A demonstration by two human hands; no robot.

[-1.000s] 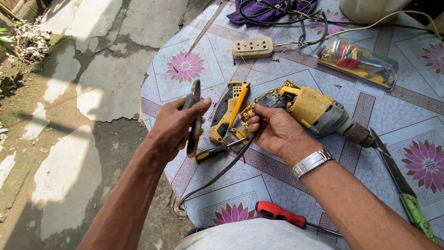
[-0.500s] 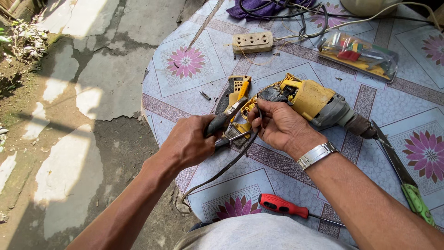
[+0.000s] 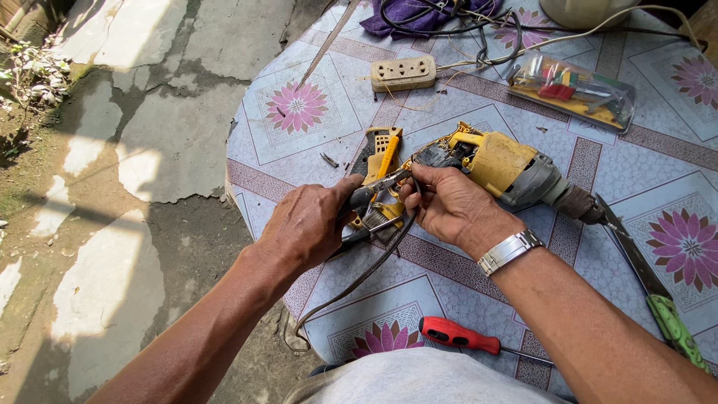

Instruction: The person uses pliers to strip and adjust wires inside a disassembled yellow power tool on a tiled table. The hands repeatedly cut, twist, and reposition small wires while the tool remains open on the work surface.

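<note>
Newly, the pliers (image 3: pixel 374 193), gripped in the closed left hand (image 3: pixel 310 224), were brought to the opened rear of the yellow drill (image 3: pixel 501 161) on the table (image 3: pixel 449 299); wiring there was pinched by the right hand (image 3: pixel 449 209).

Drill (image 3: pixel 508 161) lies mid-table (image 3: pixel 449 299), socket strip (image 3: pixel 403 72) behind it, screwdriver (image 3: pixel 458 335) before it

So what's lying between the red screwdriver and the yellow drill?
In the head view, the right hand and its forearm with a metal watch cross between the red screwdriver and yellow drill.
</note>
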